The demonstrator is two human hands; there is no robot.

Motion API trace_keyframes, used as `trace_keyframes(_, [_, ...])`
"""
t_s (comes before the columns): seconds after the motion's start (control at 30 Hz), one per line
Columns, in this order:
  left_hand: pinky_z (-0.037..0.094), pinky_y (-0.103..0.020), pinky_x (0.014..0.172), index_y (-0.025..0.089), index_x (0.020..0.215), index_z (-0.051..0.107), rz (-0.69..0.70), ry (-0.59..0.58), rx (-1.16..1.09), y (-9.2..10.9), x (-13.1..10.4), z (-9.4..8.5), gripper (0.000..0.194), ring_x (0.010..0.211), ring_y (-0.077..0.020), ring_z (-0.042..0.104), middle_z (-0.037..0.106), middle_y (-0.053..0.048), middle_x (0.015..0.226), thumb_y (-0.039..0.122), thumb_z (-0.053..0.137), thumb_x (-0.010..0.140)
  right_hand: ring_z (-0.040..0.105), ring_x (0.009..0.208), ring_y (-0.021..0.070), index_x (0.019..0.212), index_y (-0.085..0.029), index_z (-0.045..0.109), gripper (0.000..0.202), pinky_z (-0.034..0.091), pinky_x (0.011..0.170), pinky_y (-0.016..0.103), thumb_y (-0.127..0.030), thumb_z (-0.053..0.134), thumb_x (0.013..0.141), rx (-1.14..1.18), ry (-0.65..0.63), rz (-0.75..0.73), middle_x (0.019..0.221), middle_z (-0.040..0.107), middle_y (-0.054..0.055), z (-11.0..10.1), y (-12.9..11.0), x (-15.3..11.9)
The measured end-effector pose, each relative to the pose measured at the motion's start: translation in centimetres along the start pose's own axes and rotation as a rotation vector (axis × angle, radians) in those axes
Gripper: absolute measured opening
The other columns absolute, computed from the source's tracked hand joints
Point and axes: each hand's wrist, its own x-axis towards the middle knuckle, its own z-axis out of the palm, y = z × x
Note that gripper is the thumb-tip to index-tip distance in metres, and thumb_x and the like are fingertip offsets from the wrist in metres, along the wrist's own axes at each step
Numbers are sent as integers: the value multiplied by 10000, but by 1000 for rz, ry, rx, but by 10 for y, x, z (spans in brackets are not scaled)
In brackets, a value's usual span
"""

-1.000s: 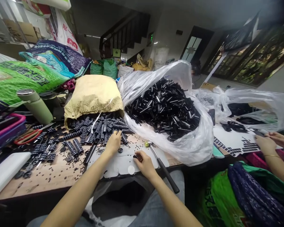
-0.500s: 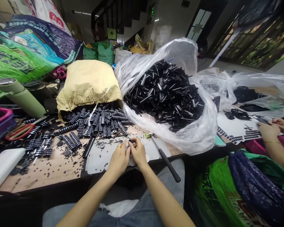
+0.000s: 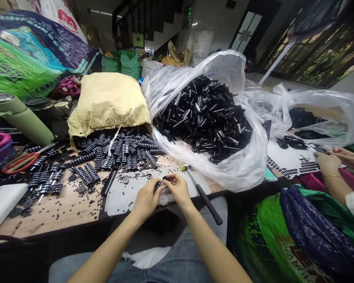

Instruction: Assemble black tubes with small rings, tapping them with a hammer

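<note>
My left hand is closed around a black-and-white ringed cylinder, part of which is hidden by the fingers. Beside it, my right hand pinches a small black round piece at the cylinder's end. Whether the two pieces touch, I cannot tell. Both hands are above the near edge of a pale board. A hammer with a black grip lies to the right, its handle reaching past the table edge. A black rod-like piece rests at the board's left side.
Ringed cylinders spill from a yellow sack. An open plastic bag bulges with black pieces. Small black rings dot the wooden table. Scissors and a green flask are at left; another person's hands work at right.
My hands have moved slightly apart and the ringed cylinder and black round piece now show between them. The whole view has shifted a little.
</note>
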Motion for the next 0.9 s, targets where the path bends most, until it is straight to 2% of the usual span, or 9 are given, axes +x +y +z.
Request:
trace_keyframes(0.1, [460,-328,769,212,1154,483,-9,-3,109,1,-5,-2,334,906,-204,580,612,-72,984,331,356,869,619,678,146,795,-159,551,218,520,643,276,-271,641,631,-2,-23,-4,740,634,30,5,-6,-4])
trace_keyframes(0.23, [472,-320,736,209,1148,515,-18,-27,170,2,-6,-5,344,870,-208,592,624,-73,947,325,346,871,620,704,151,787,-160,562,184,516,677,281,-239,633,637,-42,-26,-30,747,636,28,6,-17,-9])
trace_keyframes(0.37, [474,-322,750,198,1145,520,-18,-8,114,0,-9,-5,338,873,-204,594,627,-75,946,307,369,863,618,734,143,819,-179,588,116,511,711,275,-213,553,713,-238,-25,-182,783,637,19,7,-29,-23])
trace_keyframes(0.47, [449,-335,834,182,1193,465,-11,84,11,-7,-12,-5,359,994,-200,553,593,-96,1066,290,366,866,617,818,140,966,-187,580,225,503,768,270,-181,481,763,-403,-120,-351,920,641,35,13,-35,-32])
trace_keyframes(0.6, [395,-348,920,185,1189,437,-27,262,-105,-21,-10,-13,343,1094,-183,487,537,-91,1162,280,360,868,524,1043,169,1218,-213,425,420,432,896,325,-169,449,801,-615,-233,-457,1164,554,55,29,-32,-21])
trace_keyframes(0.67, [408,-352,903,189,1123,477,-64,309,-125,-27,-9,-19,301,1045,-182,517,565,-78,1105,297,375,861,496,1053,208,1169,-210,469,377,406,901,391,-163,475,795,-744,-206,-447,1125,571,76,39,-27,-7])
trace_keyframes(0.73, [430,-353,871,186,1050,520,-111,322,-111,-31,-8,-24,273,990,-189,548,596,-70,1039,326,401,848,513,992,232,1012,-193,562,255,409,865,422,-142,514,767,-804,-193,-427,1003,614,88,46,-22,6])
trace_keyframes(0.8, [438,-355,861,185,1015,554,-135,287,-65,-34,-7,-29,272,965,-196,564,616,-68,1018,341,417,840,551,897,210,899,-175,585,171,444,811,386,-123,532,745,-773,-200,-413,911,622,81,51,-19,14])
trace_keyframes(0.9, [438,-365,868,194,1059,569,-131,180,24,-34,-8,-33,309,982,-206,568,622,-71,1060,344,408,842,584,779,141,903,-165,568,166,496,708,276,-136,524,745,-682,-201,-403,893,604,55,52,-23,14])
